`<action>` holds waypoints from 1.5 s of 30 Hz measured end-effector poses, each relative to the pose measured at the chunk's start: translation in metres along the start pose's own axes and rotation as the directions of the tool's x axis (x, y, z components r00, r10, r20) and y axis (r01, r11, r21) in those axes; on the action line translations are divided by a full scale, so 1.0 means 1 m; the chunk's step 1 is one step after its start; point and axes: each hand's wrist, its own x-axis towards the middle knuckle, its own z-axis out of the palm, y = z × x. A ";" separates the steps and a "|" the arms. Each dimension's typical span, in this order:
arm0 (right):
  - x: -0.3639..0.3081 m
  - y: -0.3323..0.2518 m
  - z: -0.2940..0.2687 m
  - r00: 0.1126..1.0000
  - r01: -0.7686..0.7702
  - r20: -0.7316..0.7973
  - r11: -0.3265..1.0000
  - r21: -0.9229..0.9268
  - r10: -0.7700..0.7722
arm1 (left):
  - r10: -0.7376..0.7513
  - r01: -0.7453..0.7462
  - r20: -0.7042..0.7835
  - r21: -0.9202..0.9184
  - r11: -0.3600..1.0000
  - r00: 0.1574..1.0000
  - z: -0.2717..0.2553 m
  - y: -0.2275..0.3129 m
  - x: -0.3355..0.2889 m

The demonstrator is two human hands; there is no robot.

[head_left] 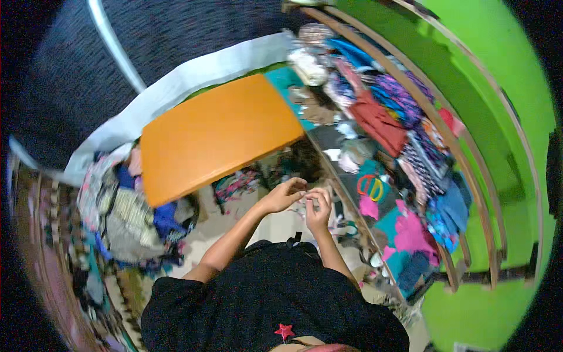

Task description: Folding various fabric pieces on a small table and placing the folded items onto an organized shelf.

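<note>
In front of my body, my left hand (284, 197) and my right hand (318, 209) meet, fingertips almost touching. Thumb and fingers of the right are pinched together. The left has its fingers bent inward toward that pinch. Anything between them is too small and blurred to make out. Nearest on the left stands an orange-topped table (220, 138), its near edge just beyond my hands. To the right, red and yellow loops (370, 188), shaped like scissor handles, lie among cloth scraps on a low dark platform.
Heaped clothes and fabric (378, 120) cover the right side beneath wooden rails (404, 73) on a green wall. Bright pink cloth (413, 234) lies nearer. Another fabric pile (126, 217) sits left of the table. Scraps are scattered on the pale floor (272, 229).
</note>
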 end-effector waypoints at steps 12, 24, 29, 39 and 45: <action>-0.087 -0.126 0.211 0.604 -0.251 0.764 0.856 0.453 -0.227 | -0.288 0.332 -0.808 -0.123 0.935 0.514 -0.117 -0.020 -0.310; -0.092 -0.172 0.369 0.213 -0.349 0.895 0.825 0.444 -0.391 | -0.464 0.249 -0.843 -0.404 0.880 0.273 -0.177 -0.060 -0.405; -0.067 -0.157 0.463 0.245 -0.407 0.889 0.792 0.456 -0.387 | -0.488 0.226 -0.834 -0.439 0.869 0.258 -0.258 -0.055 -0.408; -0.032 -0.227 0.624 0.000 -0.226 0.912 0.888 0.400 -0.410 | -0.439 0.162 -0.897 -0.442 0.882 -0.056 -0.347 -0.082 -0.466; -0.067 -0.265 0.710 0.016 -0.254 0.893 0.862 0.438 -0.449 | -0.567 0.074 -0.786 -0.598 0.798 -0.246 -0.442 -0.078 -0.520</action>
